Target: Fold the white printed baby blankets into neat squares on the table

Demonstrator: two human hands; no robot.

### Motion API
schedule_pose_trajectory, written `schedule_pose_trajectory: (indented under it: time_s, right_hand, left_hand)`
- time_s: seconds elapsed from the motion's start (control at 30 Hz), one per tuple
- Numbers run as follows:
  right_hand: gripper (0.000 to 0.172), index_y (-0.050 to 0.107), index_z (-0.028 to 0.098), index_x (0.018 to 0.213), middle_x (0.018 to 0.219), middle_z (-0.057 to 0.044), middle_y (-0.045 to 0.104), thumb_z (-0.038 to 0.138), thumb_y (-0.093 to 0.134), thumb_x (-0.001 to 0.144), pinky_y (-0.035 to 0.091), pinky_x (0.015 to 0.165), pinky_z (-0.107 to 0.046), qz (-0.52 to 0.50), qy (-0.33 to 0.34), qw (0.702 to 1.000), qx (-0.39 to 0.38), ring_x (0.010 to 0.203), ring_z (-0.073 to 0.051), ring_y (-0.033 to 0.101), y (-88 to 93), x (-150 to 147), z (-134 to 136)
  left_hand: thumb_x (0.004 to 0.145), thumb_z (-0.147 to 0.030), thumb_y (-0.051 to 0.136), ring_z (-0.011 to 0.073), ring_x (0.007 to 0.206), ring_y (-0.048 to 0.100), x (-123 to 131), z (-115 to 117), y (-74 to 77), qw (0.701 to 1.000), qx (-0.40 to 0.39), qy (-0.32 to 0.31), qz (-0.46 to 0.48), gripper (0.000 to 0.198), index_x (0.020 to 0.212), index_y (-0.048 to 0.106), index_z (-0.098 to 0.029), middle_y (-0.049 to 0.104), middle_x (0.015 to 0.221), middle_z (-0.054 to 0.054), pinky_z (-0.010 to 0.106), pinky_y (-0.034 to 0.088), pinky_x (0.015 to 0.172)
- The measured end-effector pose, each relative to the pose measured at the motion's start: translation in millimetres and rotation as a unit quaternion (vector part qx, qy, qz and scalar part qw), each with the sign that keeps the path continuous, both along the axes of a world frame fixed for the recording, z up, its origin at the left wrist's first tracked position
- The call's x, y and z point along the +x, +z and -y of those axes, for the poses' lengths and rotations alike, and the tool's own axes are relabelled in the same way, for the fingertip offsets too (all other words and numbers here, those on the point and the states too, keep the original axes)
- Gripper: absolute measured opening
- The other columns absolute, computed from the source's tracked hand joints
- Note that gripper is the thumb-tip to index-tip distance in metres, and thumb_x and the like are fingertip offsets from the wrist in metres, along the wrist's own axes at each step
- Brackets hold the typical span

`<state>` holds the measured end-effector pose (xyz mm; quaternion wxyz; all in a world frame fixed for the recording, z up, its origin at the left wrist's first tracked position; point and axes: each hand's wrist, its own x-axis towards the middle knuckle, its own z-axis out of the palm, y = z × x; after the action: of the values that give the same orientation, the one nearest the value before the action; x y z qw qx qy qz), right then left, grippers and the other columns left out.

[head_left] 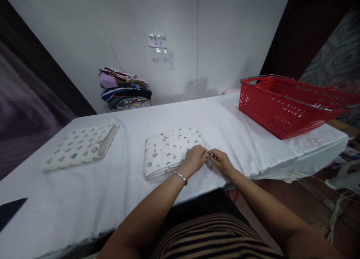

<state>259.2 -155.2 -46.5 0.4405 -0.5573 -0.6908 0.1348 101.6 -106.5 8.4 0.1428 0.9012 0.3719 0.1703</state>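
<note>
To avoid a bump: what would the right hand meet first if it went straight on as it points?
Probably the left hand, which meets the right hand at the corner of the folded printed cloth.

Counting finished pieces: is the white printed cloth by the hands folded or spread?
Folded: the white cloth with small prints lies as a compact rectangle, stacked layers showing along its near edge.
</note>
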Motion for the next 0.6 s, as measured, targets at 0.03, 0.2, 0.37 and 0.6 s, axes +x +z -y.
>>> schedule_pose_trajectory:
  time_s: [0.03, 0.2, 0.37, 0.6]
  right_hand:
    - [0.014, 0.066, 0.023, 0.089, 0.079, -0.003, 0.066, 0.027, 0.054, 0.083, 0.046, 0.069, -0.029, -0.002, -0.001, 1.000, 0.000, 0.070, -0.017, 0.059, -0.4, 0, 0]
    - [0.013, 0.067, 0.024, 0.087, 0.079, -0.003, 0.067, 0.029, 0.057, 0.082, 0.046, 0.069, -0.029, -0.026, -0.007, 1.000, -0.012, 0.069, -0.017, 0.059, -1.2, 3, 1]
    - [0.016, 0.068, 0.023, 0.088, 0.072, -0.001, 0.066, 0.033, 0.058, 0.080, 0.046, 0.063, -0.028, -0.099, -0.010, 0.994, -0.043, 0.061, -0.015, 0.056, -3.5, 2, -1]
    - [0.033, 0.061, 0.018, 0.083, 0.075, -0.003, 0.067, 0.050, 0.061, 0.075, 0.034, 0.042, -0.022, -0.311, -0.039, 0.936, -0.162, 0.046, -0.008, 0.047, 20.8, 2, 4]
  left_hand:
    - [0.092, -0.022, 0.044, 0.0166, 0.087, 0.056, -1, 0, -1.0, 1.000, -0.003, -0.003, 0.004, 0.022, 0.083, 0.064, -0.018, 0.062, 0.087, 0.004, 0.029, 0.044, 0.079]
    - [0.086, -0.025, 0.054, 0.0170, 0.088, 0.055, -7, 1, -4.0, 0.999, -0.010, -0.043, 0.013, 0.012, 0.091, 0.063, -0.019, 0.061, 0.091, 0.003, 0.029, 0.044, 0.079]
    - [0.086, -0.021, 0.053, 0.0183, 0.092, 0.055, -5, 3, -5.1, 1.000, 0.002, -0.005, 0.004, 0.014, 0.096, 0.062, -0.018, 0.061, 0.096, 0.005, 0.030, 0.044, 0.081]
    - [0.083, -0.012, 0.052, 0.0194, 0.094, 0.054, -2, 5, -1.0, 0.997, 0.072, 0.019, -0.010, 0.021, 0.101, 0.060, -0.019, 0.060, 0.099, 0.006, 0.033, 0.044, 0.082]
